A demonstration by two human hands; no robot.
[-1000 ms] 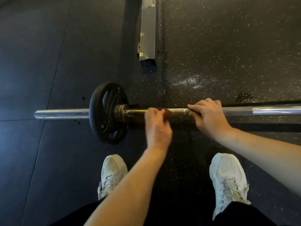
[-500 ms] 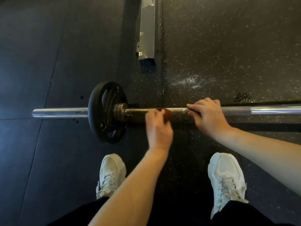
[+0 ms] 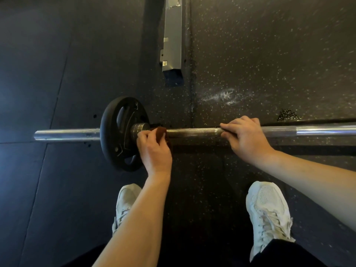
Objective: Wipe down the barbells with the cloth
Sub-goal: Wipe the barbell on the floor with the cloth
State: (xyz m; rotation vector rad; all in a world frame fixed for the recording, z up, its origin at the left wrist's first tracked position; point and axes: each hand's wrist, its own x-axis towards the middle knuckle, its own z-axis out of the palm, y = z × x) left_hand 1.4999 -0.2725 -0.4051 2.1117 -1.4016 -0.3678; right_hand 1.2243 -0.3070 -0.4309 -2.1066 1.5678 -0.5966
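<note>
Head view showed the barbell (image 3: 192,132) lying across the rubber floor (image 3: 269,54). The left hand (image 3: 154,149) kept a closed grip on the brown cloth (image 3: 161,131), wrapped round the shaft beside the plate (image 3: 115,132). The right hand (image 3: 246,137) clasped the bare knurling. The heavy, stiff steel would probably roll, so it needed steadying; the soft cloth wrapped easily.

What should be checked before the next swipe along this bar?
1. Grip on the cloth: ok, the left hand pinches it.
2. Cloth touching the barbell: ok, it sits on the shaft beside the weight plate.
3. Bar steadied: ok, the right hand grips the shaft.
4. Path between the hands: ok, bare shaft.
5. Both shoes away from the bar: ok, they stand on the person's side of it.
6. Plate locked on: cannot tell, no clip shows.
</note>
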